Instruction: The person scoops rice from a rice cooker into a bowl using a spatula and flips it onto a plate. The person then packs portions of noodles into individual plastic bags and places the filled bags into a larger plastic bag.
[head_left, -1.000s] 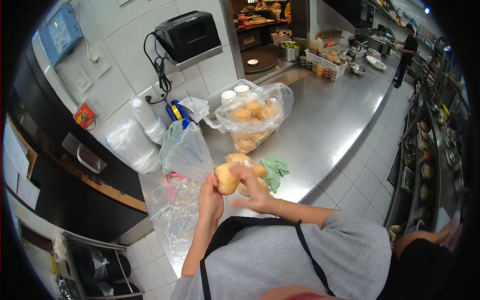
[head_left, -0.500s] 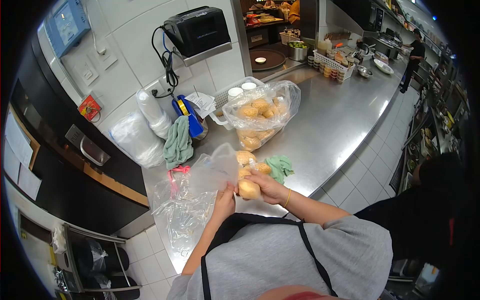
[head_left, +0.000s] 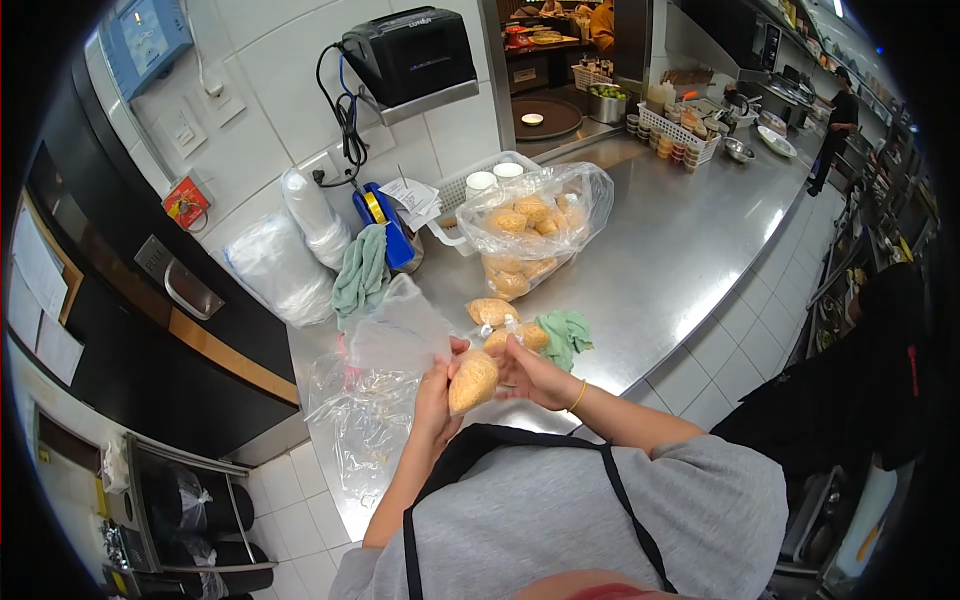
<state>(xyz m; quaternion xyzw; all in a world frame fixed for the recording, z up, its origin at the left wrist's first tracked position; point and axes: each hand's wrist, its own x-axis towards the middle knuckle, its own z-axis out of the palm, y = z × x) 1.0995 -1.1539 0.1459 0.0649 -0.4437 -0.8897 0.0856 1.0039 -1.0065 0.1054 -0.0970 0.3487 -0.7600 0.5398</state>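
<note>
My left hand (head_left: 437,395) grips a clear plastic bag (head_left: 400,328) whose loose top spreads up and to the left. Yellowish crumbly food (head_left: 474,382) fills the bag's bottom as a rounded lump. Just right of the lump, my right hand (head_left: 532,374) has its fingers apart and holds nothing; some fingertips are hidden behind the lump. Beyond my hands lie knotted bags of the same food (head_left: 492,311), beside a green cloth (head_left: 566,338). A large clear bag (head_left: 535,225) behind them holds several more.
Flat plastic wrap (head_left: 365,420) covers the counter's left edge. Rolled bags (head_left: 272,268), another green cloth (head_left: 361,268) and a blue tape dispenser (head_left: 388,225) stand along the wall. A person in black (head_left: 850,380) is close at my right; another person (head_left: 838,128) stands farther back.
The filled bag has shifted left and now hangs from my left hand. My right hand has come off it and its fingers have spread. The person at the right has moved into fuller view.
</note>
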